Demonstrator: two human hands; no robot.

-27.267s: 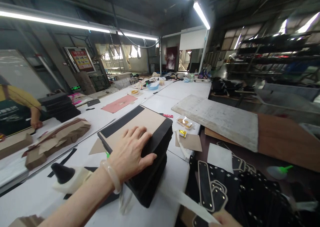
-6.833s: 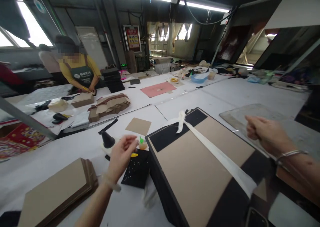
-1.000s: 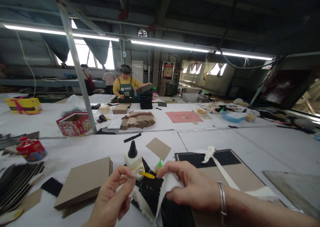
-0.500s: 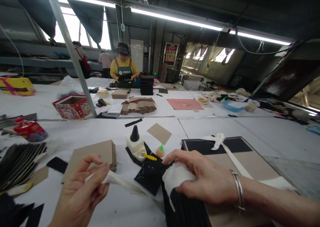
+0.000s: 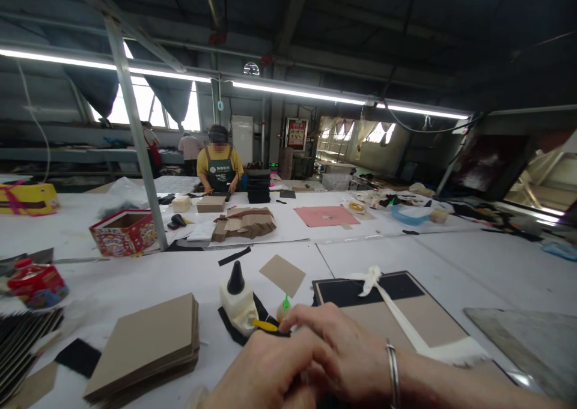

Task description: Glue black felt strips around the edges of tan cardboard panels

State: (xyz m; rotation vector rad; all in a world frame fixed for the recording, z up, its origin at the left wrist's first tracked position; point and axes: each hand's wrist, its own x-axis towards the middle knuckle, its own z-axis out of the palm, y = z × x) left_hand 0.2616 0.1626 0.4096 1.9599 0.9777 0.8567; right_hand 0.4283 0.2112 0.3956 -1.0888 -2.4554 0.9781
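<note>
My left hand (image 5: 264, 376) and my right hand (image 5: 336, 352) are pressed together at the bottom centre, fingers closed, left in front of right. A silver bangle sits on my right wrist. A white cloth strip (image 5: 399, 313) runs with a knot over the stack of black and tan boards (image 5: 360, 292) and passes behind my right wrist; the part between my hands is hidden. Just beyond my fingers stand a white glue bottle (image 5: 237, 301) with a black cone cap and a small green-tipped bottle (image 5: 285, 305) on a black piece.
A pile of brown cardboard sheets (image 5: 144, 343) lies at the left, a loose brown card (image 5: 282, 274) further back. A metal pole (image 5: 137, 151) and a red printed box (image 5: 124, 232) stand left. A person in a green apron (image 5: 219, 169) works at the far table. A grey slab (image 5: 532, 343) lies right.
My hands were apart, each pinching an end of the white strip; now they have come together low in front of me. The camera has tilted slightly up.
</note>
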